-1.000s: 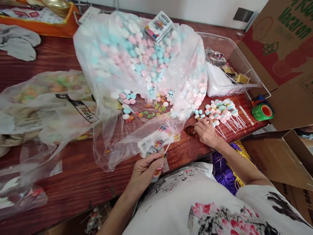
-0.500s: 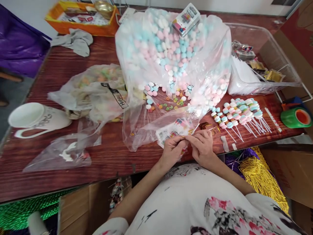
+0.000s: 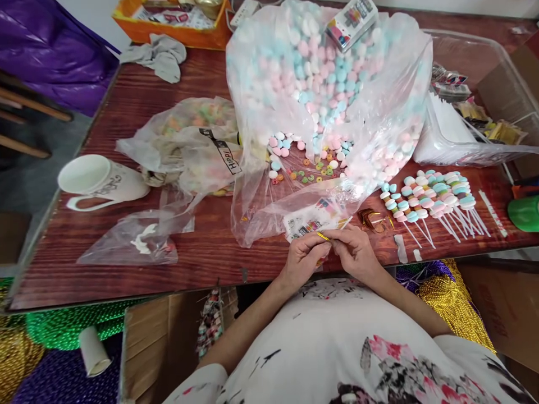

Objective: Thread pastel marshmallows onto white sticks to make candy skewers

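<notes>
Currently both hands meet at near table edge (image 3: 202,275): left hand (image 3: 304,259) and right hand (image 3: 354,253) fingertips pinched together on a thin yellow twist tie (image 3: 323,237), just below the small printed packet (image 3: 314,220). Candy skewers (image 3: 433,196) lie to the right.

We can read only one text: black letters on a band across the clear plastic bag (image 3: 197,147) on the desk (image 3: 138,106), which seem to begin "Happ". The prints on the small card packs (image 3: 310,223) are too small for us to read.
</notes>
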Available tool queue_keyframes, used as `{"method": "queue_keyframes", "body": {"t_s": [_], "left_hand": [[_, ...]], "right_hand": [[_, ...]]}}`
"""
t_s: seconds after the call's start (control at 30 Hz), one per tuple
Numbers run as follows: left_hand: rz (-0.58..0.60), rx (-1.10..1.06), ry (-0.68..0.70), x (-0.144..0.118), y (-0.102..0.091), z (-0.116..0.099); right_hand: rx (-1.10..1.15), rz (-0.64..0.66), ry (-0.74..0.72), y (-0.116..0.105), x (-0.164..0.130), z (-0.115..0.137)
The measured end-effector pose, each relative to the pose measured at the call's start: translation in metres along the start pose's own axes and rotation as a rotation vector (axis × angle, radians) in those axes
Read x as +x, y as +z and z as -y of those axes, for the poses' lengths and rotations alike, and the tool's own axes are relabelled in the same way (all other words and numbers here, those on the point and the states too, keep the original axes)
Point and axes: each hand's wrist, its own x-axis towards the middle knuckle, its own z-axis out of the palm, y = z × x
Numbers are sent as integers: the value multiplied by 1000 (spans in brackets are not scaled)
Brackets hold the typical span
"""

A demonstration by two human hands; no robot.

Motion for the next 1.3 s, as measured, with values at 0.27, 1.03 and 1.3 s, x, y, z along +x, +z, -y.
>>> {"method": "queue_keyframes", "body": {"t_s": [0.27,1.03,1.3], "left_hand": [[-36,-356,-226,6,2,5],[238,150,144,11,4,-12],[622,-113,-494,23,-8,-38]], "right_hand": [[-182,-175,-147,6,-6,1],[491,359,285,-30,-2,-20],[-432,282,-908,-56,10,3]]}}
